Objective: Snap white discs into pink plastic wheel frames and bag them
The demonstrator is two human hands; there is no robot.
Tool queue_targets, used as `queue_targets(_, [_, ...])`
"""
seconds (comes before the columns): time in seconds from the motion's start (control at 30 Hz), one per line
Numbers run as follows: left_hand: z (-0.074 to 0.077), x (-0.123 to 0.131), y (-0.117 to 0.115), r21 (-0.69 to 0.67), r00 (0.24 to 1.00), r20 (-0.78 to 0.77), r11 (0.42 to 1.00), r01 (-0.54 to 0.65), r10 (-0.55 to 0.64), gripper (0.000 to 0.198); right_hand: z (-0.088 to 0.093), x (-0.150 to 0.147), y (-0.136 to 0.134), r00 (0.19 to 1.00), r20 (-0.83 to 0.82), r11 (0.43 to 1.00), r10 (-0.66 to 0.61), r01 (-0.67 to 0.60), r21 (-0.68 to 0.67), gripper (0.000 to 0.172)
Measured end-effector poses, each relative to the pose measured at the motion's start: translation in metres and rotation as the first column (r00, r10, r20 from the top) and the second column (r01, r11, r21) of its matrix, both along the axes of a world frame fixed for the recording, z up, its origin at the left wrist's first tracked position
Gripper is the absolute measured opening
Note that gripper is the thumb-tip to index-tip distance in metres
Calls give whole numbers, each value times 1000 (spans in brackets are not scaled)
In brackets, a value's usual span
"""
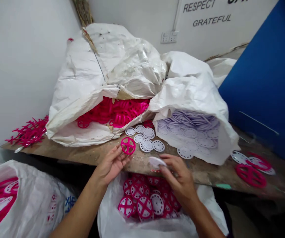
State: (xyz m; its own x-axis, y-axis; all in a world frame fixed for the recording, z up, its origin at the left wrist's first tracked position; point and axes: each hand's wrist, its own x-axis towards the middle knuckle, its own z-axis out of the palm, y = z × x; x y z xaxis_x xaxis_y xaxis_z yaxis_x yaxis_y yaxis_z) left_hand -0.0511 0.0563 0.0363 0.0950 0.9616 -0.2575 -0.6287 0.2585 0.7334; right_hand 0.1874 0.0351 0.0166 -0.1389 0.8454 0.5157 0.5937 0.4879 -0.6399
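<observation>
Between the fingertips of my left hand (pixel 115 161) is a pink plastic ring with crossed spokes (pixel 128 145), held upright above the bench edge. My right hand (pixel 178 172) pinches a white plastic disc (pixel 157 161), tilted nearly flat and slightly blurred. The two parts are apart. Several loose white slotted discs (pixel 147 144) lie on the bench just beyond my hands. Below them, an open white sack (pixel 112 228) holds many pink rings joined with white discs (pixel 144 207).
A large white sack (pixel 70 99) of pink rings (pixel 122 110) lies open behind, beside a sack (pixel 189 92) of white discs (pixel 189 124). Pink sprues (pixel 30 132) sit left on the wooden bench (pixel 88 155). More parts (pixel 251 175) lie right, near a blue panel (pixel 263 76). Another sack (pixel 38 191) stands lower left.
</observation>
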Motion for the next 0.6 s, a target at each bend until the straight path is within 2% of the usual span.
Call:
queue_targets(0.1, [0, 26, -26, -81, 981, 168, 990, 114, -99, 15, 19, -20, -13, 985, 82, 981, 152, -160, 109, 7])
queue_targets(0.17, [1, 40, -37, -83, 968, 193, 981, 177, -159, 13, 23, -24, -18, 982, 73, 975, 177, -185, 126, 9])
queue_targets(0.23, [0, 49, -44, -84, 979, 105, 980, 182, -173, 10, 21, -21, -21, 988, -30, 988, 151, -150, 36, 8])
queue_targets(0.3, [-1, 55, -47, -70, 991, -82, 993, 99, -104, 11, 16, -14, -22, 960, -265, 978, 85, -131, -163, 5])
queue_targets(0.37, [-2, 59, -47, -30, 974, -225, 999, 12, -19, 21, 10, -8, -21, 835, -551, 897, -14, -233, -375, 13])
queue_targets(0.4, [-1, 60, -46, -21, 969, -246, 1000, 22, -27, 27, 8, -5, -20, 742, -668, 841, -60, -322, -434, 18])
queue_targets(0.47, [0, 63, -46, -29, 966, -217, 990, 138, -141, 36, 6, -2, -17, 582, -802, 751, -136, -467, -466, 23])
queue_targets(0.53, [1, 65, -46, -48, 951, -174, 967, 250, -254, 38, 6, 0, -16, 524, -834, 737, -170, -494, -461, 25])
queue_targets(0.6, [0, 67, -48, -52, 952, -165, 966, 254, -259, 37, 4, 0, -16, 577, -799, 783, -168, -414, -464, 25])
